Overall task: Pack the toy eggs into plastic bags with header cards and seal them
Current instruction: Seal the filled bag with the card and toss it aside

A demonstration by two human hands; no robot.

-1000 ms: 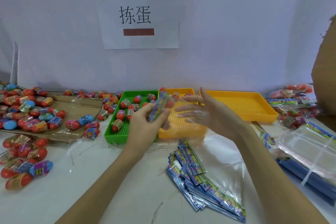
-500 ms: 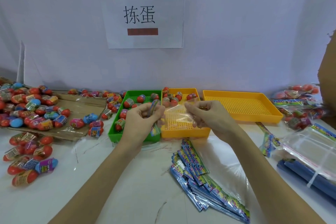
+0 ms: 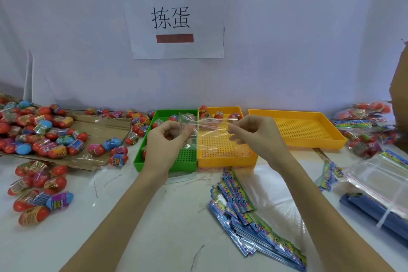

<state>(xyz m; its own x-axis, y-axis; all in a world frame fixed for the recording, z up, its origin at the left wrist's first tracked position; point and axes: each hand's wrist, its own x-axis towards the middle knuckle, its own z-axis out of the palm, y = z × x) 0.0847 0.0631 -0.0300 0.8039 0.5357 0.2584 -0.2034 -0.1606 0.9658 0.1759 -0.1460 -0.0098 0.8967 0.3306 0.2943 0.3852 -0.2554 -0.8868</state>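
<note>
Clear plastic bag (image 3: 209, 126) pinched at top edge by left hand (image 3: 164, 139) and right hand (image 3: 254, 132), held above green tray (image 3: 143, 159) and yellow tray (image 3: 227, 160).

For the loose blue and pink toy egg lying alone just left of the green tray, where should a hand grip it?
Pinch the blue and pink toy egg across its narrow middle, coming from above. It lies on its side on the cardboard sheet, long axis roughly left-right, with free space in front and behind for fingertips.
</note>
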